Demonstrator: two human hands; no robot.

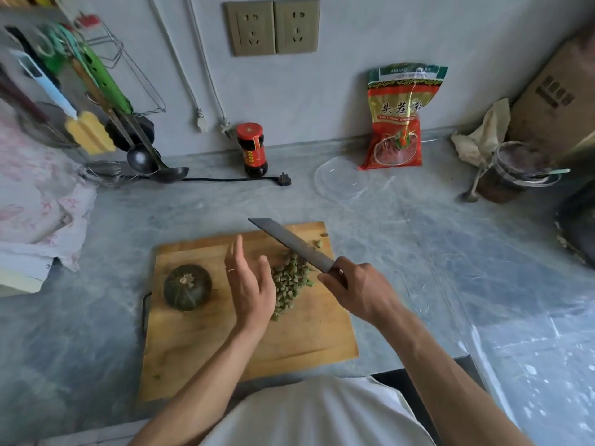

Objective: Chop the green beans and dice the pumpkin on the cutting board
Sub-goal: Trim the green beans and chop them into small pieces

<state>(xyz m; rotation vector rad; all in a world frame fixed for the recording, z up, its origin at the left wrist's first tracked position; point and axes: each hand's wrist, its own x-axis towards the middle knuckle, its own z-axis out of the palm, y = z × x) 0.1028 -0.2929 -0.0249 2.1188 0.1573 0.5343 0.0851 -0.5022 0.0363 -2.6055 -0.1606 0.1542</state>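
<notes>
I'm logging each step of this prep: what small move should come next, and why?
Probably sweep the chopped green beans aside with the open left hand and the knife that the right hand grips. They already lie in small pieces mid-board, while the pumpkin sits whole on the cutting board.

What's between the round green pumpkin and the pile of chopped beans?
The person's open left hand, seen from the head camera, stands between the whole dark green pumpkin and the chopped green bean pile.

On the board [225,342], the pumpkin [187,287] lies left of the beans [289,281]; jar [252,149] and bag [397,117] stand behind it.
</notes>
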